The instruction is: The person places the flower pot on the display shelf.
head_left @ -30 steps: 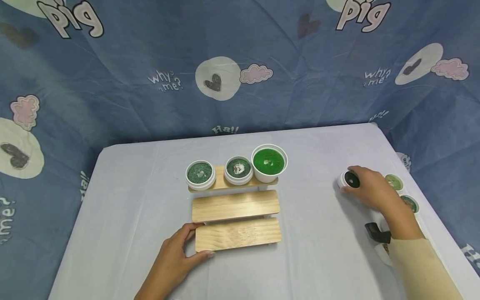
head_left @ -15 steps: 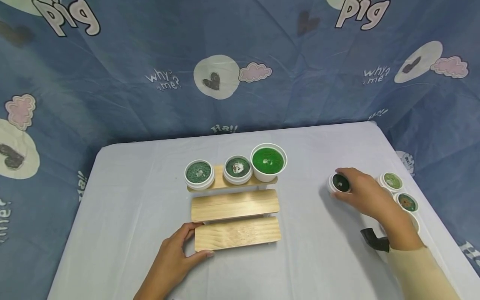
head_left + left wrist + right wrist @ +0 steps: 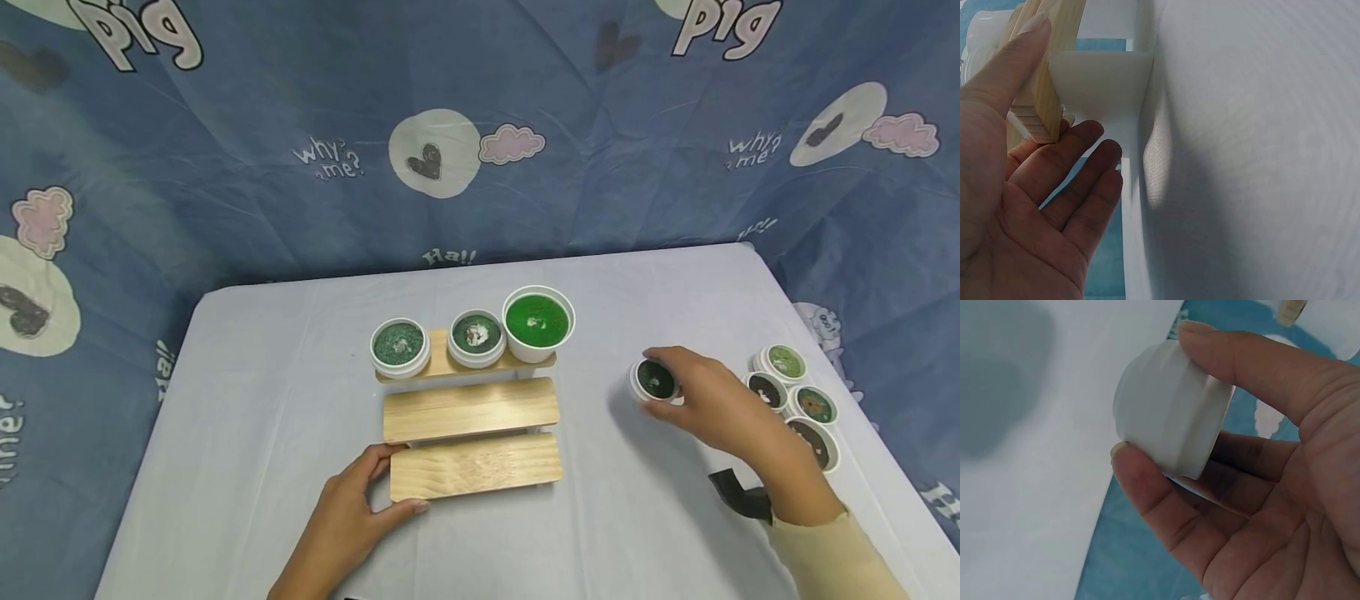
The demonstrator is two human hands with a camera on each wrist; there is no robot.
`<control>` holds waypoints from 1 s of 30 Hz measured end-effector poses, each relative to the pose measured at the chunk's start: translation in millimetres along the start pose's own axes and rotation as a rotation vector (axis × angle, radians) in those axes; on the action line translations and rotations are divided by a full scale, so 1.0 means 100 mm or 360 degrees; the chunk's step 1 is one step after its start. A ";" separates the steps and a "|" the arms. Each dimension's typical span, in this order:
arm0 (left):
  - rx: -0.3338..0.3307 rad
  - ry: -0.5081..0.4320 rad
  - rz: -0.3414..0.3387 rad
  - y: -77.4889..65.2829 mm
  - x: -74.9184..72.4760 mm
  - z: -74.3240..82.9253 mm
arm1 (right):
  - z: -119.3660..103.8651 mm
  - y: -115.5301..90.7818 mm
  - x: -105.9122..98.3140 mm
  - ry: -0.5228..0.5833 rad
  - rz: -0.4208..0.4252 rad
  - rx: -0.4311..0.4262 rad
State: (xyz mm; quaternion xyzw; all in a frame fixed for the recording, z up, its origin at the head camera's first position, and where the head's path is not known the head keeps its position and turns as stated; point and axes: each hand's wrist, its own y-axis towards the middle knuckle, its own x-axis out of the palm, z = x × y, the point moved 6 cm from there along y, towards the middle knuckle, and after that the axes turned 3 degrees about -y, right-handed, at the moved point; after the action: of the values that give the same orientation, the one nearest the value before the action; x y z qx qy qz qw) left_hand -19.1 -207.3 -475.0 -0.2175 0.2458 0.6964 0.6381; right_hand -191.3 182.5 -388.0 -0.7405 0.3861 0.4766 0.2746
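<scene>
A three-step wooden stand with white supports stands mid-table. At the left end of its lowest plank (image 3: 476, 467), my left hand (image 3: 352, 512) grips the wood between thumb and index finger; the other fingers extend below the plank in the left wrist view. My right hand (image 3: 712, 404) pinches a small white ribbed pot (image 3: 1166, 409) between thumb and fingertips, raised over the table right of the stand. Dark green fill shows in its mouth in the head view. On the top plank (image 3: 439, 360) sit two small white pots and a larger bright-green cup (image 3: 537, 323).
Several white pots cluster near the table's right edge, among them a light-green one (image 3: 785, 362) and one with a brown centre (image 3: 816, 405). A black strap (image 3: 742, 496) hangs at the right wrist. Blue printed cloth (image 3: 585, 192) rises behind the white table (image 3: 247, 433).
My right hand has carried the dark green pot leftward and slightly nearer, uncovering more of the pots at the right edge. My left hand has stayed on the plank.
</scene>
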 end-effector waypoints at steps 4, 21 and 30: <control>0.0020 0.0023 0.0009 0.01 0.00 0.00 | -0.13 -0.01 -0.01 -0.0021 0.0034 -0.0085; 0.0036 0.0039 0.0019 0.01 0.00 -0.02 | -0.60 -0.07 -0.02 -0.0084 0.0062 -0.0308; 0.0058 0.0005 0.0030 -0.01 0.00 0.01 | -0.74 -0.09 -0.03 -0.0084 0.0025 -0.0297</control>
State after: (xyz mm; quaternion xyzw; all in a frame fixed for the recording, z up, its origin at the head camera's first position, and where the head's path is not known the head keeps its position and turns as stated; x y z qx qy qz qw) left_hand -18.5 -206.9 -473.9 -0.2046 0.2616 0.6974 0.6351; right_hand -147.7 131.0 -355.5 -0.7470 0.3384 0.5319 0.2109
